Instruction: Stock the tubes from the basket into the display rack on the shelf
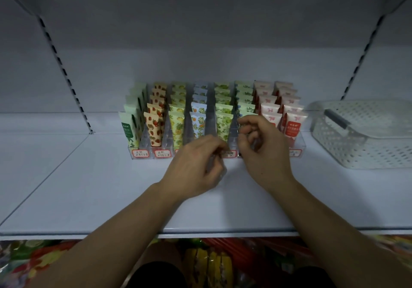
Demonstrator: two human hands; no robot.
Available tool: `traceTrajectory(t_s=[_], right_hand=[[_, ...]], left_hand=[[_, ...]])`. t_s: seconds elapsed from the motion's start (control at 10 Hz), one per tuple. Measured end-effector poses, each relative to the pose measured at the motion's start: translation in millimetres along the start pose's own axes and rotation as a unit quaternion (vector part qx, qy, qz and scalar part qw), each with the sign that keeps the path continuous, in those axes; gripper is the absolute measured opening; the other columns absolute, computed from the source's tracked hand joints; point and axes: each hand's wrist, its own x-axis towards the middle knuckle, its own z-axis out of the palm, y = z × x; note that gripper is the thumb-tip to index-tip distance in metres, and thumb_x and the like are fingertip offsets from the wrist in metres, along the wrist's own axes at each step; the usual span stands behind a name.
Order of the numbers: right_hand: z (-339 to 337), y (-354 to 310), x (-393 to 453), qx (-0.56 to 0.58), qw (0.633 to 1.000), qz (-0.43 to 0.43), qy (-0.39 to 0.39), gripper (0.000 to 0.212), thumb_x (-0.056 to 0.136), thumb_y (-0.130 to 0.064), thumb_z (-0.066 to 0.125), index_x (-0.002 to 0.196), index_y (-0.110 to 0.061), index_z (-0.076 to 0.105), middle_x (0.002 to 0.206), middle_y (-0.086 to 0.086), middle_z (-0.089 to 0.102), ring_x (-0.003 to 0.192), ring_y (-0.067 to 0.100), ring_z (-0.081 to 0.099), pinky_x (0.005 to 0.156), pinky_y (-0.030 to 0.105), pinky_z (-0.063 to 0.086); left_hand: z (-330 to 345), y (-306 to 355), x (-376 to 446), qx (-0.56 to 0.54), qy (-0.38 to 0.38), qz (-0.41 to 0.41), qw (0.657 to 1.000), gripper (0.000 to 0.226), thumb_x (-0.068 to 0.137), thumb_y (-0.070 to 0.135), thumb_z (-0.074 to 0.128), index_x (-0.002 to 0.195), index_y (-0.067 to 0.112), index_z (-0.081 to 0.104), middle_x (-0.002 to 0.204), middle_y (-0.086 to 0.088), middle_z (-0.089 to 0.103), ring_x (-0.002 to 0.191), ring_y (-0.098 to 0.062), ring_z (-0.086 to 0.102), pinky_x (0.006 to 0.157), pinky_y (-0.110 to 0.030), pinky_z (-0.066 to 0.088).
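Our left hand [196,167] and right hand [260,147] hover with fingers loosely curled before the clear display rack [142,147] of tubes [224,125]; the white basket [365,136] sits on the shelf [89,187] to the right.

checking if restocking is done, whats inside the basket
Through the basket's perforated wall no tubes show; only a dark handle lies across its top. The floor at its far right runs out of frame, so it cannot be checked.

One clear display rack [214,151] holds eight rows of tubes [223,125]. One white basket [365,145]. Two hands in view.
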Motion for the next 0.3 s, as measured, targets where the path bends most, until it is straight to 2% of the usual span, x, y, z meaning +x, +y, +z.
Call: traceTrajectory(t_s=[0.1, 0.2, 0.3], right_hand=[[-1, 1, 2, 0.003, 1.0, 0.006, -0.016, 0.031, 0.084, -0.007, 0.064, 0.111, -0.021, 0.065, 0.083, -0.009, 0.063, 0.065, 0.013, 0.057, 0.062, 0.024, 0.048], [-11, -12, 7, 0.031, 0.998, 0.02, -0.051, 0.032, 0.084, -0.003, 0.064, 0.11, -0.022, 0.066, 0.084, -0.005, 0.064, 0.066, 0.015, 0.057, 0.064, 0.024, 0.046], [-46, -36, 19, 0.073, 0.996, -0.014, -0.053, 0.036, 0.086, 0.001, 0.066, 0.113, -0.022, 0.064, 0.094, 0.005, 0.065, 0.077, 0.024, 0.061, 0.066, 0.029, 0.053]], left_hand=[[4, 1, -3, 0.022, -0.093, 0.012, 0.995, 0.036, 0.082, 0.013, 0.055, 0.117, 0.014, 0.064, 0.113, 0.001, 0.066, 0.1, -0.018, 0.063, 0.08, -0.037, 0.053], [5, 1, -1, 0.017, -0.145, 0.012, 0.989, 0.044, 0.084, 0.02, 0.051, 0.126, 0.014, 0.061, 0.124, -0.001, 0.063, 0.112, -0.018, 0.06, 0.091, -0.038, 0.051], [9, -4, -1, 0.015, -0.175, 0.02, 0.984, 0.043, 0.088, 0.023, 0.052, 0.13, 0.015, 0.059, 0.129, -0.001, 0.063, 0.118, -0.018, 0.058, 0.098, -0.037, 0.049]])
